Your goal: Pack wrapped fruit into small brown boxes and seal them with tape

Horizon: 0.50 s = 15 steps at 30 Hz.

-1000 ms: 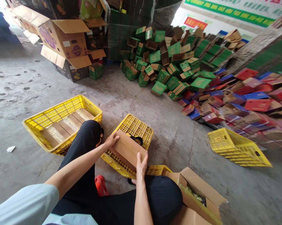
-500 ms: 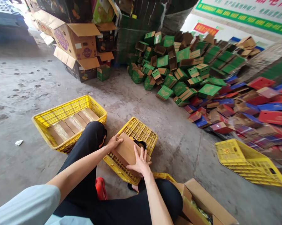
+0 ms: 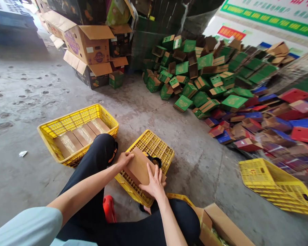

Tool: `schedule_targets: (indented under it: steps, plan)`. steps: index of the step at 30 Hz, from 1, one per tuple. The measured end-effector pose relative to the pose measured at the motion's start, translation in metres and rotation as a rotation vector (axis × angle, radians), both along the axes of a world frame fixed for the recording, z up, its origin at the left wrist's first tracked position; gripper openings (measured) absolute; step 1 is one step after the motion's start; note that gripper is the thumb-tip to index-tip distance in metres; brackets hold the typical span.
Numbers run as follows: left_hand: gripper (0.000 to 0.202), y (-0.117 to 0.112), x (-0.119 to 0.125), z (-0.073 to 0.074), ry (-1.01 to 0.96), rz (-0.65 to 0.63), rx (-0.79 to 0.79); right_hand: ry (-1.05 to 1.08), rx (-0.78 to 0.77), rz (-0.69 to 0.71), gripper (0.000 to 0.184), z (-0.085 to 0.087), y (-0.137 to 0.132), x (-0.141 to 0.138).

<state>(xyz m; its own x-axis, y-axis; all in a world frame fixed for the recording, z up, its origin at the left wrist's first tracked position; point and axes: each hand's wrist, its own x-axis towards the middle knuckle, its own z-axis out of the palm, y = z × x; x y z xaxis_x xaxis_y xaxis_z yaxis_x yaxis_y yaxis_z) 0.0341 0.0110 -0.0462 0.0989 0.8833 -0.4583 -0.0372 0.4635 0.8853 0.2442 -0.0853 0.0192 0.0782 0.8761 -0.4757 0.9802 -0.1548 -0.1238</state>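
A small closed cardboard box (image 3: 141, 166) lies across an upturned yellow plastic crate (image 3: 160, 145) in front of me. My left hand (image 3: 125, 160) grips the box's left end, thumb and fingers on its upper edge. At the right end, my right hand (image 3: 154, 181) holds the box with fingers spread over the top and the thumb on the near side. Just behind the box, a black tape dispenser (image 3: 157, 162) rests on the crate, partly hidden by box and fingers. The underside of the box is out of sight.
At left stands a yellow crate (image 3: 44, 128) with several taped cardboard boxes inside. An open carton (image 3: 224, 222) sits by my right knee. Another yellow crate (image 3: 279, 191) lies to the right. Green boxes (image 3: 183, 102) and red and blue boxes (image 3: 251, 123) are heaped behind.
My view has swung slightly left, so the surroundings sit further right in the picture. Both hands keep nearly the same hold on the box.
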Motion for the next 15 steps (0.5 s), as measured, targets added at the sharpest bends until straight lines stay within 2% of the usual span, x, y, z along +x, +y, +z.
schedule_targets:
  steps: [2, 3, 6, 8, 10, 13, 15]
  plan:
    - [0.038, 0.001, 0.000, 0.000, 0.003, -0.001, 0.008, 0.057, -0.038, -0.026, 0.126, -0.001, 0.007, 0.006]
    - [0.037, 0.002, -0.001, 0.000, 0.003, -0.001, 0.013, 0.107, -0.032, -0.076, 0.120, -0.001, 0.012, 0.011]
    - [0.036, 0.003, -0.002, -0.001, -0.007, -0.007, 0.025, 0.253, 0.080, -0.306, 0.077, -0.002, 0.039, 0.030]
    - [0.036, 0.004, -0.001, -0.001, -0.020, -0.014, 0.031, 0.290, 0.148, -0.381, 0.060, -0.003, 0.061, 0.043]
    - [0.037, 0.004, 0.001, -0.002, -0.035, -0.018, 0.035, 0.311, 0.148, -0.365, 0.046, -0.007, 0.083, 0.053]
    - [0.039, 0.004, 0.003, -0.004, -0.054, -0.012, 0.037, 0.377, 0.053, -0.327, 0.018, -0.018, 0.111, 0.059]
    - [0.041, 0.005, 0.004, -0.006, -0.069, -0.005, 0.041, 0.423, -0.028, -0.315, 0.015, -0.027, 0.123, 0.059]
